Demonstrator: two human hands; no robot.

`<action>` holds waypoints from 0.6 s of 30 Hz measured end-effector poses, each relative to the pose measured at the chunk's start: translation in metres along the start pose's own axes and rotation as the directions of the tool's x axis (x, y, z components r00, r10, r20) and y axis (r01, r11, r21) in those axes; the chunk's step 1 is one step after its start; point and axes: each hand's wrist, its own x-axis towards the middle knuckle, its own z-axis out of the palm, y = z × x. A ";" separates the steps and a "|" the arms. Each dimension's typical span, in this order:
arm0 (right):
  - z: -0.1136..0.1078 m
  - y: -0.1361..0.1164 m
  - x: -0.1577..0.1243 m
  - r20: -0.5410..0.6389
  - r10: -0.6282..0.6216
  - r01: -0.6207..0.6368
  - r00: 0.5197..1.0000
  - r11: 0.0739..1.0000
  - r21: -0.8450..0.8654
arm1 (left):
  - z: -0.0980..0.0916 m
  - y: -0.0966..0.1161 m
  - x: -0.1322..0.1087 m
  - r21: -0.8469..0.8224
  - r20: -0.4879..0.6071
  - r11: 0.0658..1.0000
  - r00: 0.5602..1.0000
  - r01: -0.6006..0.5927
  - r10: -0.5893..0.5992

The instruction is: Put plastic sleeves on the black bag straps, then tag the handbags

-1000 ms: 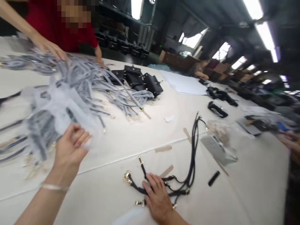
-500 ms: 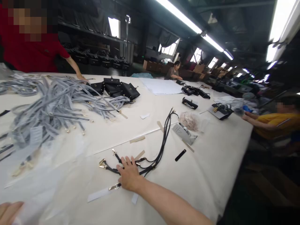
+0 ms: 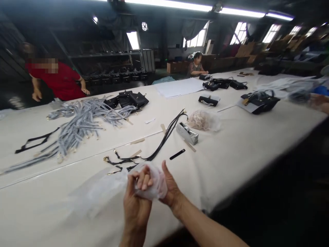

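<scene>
A thin, see-through white plastic bag (image 3: 155, 176) is bunched between my two hands and trails left over the table. My left hand (image 3: 138, 193) grips it with curled fingers. My right hand (image 3: 171, 188) is on its right side, thumb raised and fingers behind or inside the plastic, partly hidden. Just beyond lies a bundle of thin black straps (image 3: 164, 139) with gold clasps, its near end partly covered by the plastic. A short black strip (image 3: 177, 154) rests to the right of the bundle.
A tape dispenser (image 3: 187, 133) stands beside a bag of pale bands (image 3: 202, 120). Grey-wrapped straps (image 3: 79, 125) are heaped at left, near black handbags (image 3: 128, 99). More handbags (image 3: 259, 101) sit at right. A person in red (image 3: 58, 79) stands across the table; another sits farther back.
My right hand has left the black straps and now meets my left hand at the plastic bag. My left hand has come in from the lower left. The view has turned right.
</scene>
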 end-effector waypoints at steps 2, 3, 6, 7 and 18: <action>-0.012 -0.049 -0.026 -0.165 -0.171 0.180 0.971 0.983 0.038 | 0.006 -0.029 -0.010 0.007 0.015 1.000 1.000 0.017 -0.017; -0.019 -0.072 -0.038 -0.203 -0.229 0.243 0.952 0.969 0.046 | 0.006 -0.035 -0.013 0.011 -0.003 1.000 1.000 0.002 -0.002; -0.045 -0.127 -0.065 -0.299 -0.347 0.373 0.889 0.927 0.035 | 0.000 -0.031 -0.015 0.022 -0.149 0.997 0.986 -0.071 0.073; -0.054 -0.139 -0.071 -0.332 -0.379 0.409 0.864 0.913 0.021 | -0.007 -0.024 -0.013 0.027 -0.216 0.995 0.971 -0.100 0.103; -0.106 -0.184 -0.038 -0.515 -0.553 0.397 0.655 0.831 -0.388 | -0.156 0.127 0.002 0.593 -0.544 0.777 0.608 -0.208 0.578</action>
